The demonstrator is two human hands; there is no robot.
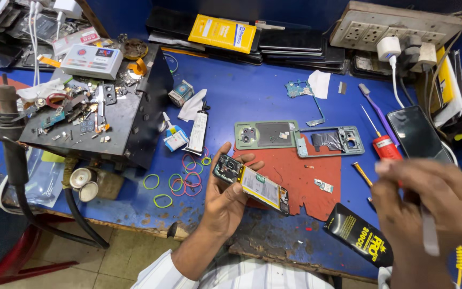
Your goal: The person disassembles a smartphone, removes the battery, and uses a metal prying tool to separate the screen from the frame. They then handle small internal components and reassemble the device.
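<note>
Blue-topped, worn along its near edge, the desk carried the clutter; nearest, the left hand had its fingers curled round an opened phone with its back off, gripped at the camera end, thumb along its upper side; the right hand, blurred at the near right corner, had fingers pinched on a thin pale tool. The phone hung just above the torn red rubber mat, its long axis running from upper left down to lower right, camera end toward the far left and bare insides facing up. Held by one end only, it could probably tip or slip onto the mat; the tool, pressed carelessly, might nick the yellow-white battery. Farther off lay coloured rubber bands, then a grey-green back cover beside a bare mid-frame; at the far right corner sat a grey socket board.
</note>
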